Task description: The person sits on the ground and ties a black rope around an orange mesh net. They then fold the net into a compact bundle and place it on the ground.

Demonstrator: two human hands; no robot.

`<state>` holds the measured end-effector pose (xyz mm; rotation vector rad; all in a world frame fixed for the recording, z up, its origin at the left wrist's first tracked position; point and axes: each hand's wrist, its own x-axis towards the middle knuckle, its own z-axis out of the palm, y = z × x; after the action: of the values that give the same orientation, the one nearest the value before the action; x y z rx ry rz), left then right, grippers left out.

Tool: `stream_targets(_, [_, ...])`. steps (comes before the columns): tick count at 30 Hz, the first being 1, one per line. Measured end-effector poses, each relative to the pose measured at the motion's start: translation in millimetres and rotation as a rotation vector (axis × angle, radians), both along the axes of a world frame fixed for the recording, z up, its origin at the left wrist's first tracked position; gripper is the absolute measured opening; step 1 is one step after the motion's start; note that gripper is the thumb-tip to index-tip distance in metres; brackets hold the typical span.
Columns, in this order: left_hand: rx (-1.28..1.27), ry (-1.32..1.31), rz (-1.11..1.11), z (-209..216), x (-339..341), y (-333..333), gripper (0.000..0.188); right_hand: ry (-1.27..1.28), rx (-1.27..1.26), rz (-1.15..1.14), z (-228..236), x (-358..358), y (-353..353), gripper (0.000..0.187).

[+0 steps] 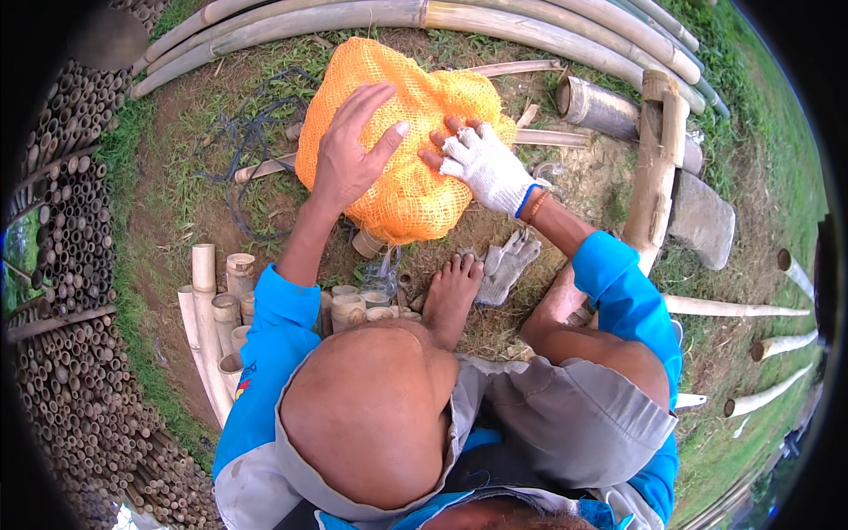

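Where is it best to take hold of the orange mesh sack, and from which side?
Probably at the loose mesh on top of the orange mesh sack, coming from above. It lies bulging on the ground with no handle in view; the left hand and gloved right hand already press on its upper surface.

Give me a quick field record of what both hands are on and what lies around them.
left hand: bare, flat on the orange mesh sack
right hand: in a white glove, pressing the sack's right side
sack: full, on bare ground
spare glove: on the ground beside the bare foot
short bamboo sections: lower left
long bamboo poles: behind the sack
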<state>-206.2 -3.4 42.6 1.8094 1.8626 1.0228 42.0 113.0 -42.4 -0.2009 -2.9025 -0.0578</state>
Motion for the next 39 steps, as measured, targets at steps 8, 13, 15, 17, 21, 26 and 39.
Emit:
stream_targets(8, [0.000, 0.283, 0.016, -123.7, -35.0, 101.3, 0.078, -0.008, -0.218, -0.027, 52.1, -7.1, 9.8, 0.060])
stream_targets(13, [0.435, -0.015, -0.001, -0.7, -50.0, 123.3, 0.046, 0.338, -0.189, -0.383, 71.9, 15.1, 51.1, 0.051])
stream_targets(15, [0.385, -0.272, 0.378, 22.1, -74.7, 103.0, 0.047, 0.466, -0.165, -0.430, 60.6, 36.0, 81.2, 0.044])
stream_targets(17, [0.311, -0.338, 0.622, 4.5, -96.8, 67.9, 0.060, 0.477, -0.314, -0.472, 59.4, 50.9, 103.0, 0.043])
stream_targets(21, [-0.061, -0.346, 0.966, -109.9, -102.6, 14.1, 0.081, 0.624, -0.421, -0.621, 63.4, 71.0, 115.1, 0.039])
stream_targets(26, [-0.483, -0.492, 0.811, -183.8, -30.8, -5.7, 0.092, 0.792, -0.512, -0.674, 48.1, 121.4, 130.1, 0.049])
stream_targets(39, [-0.581, -0.315, 0.143, -89.6, -68.4, 27.8, 0.056, 0.738, -0.316, -0.735, 96.7, 131.7, 15.0, 0.050])
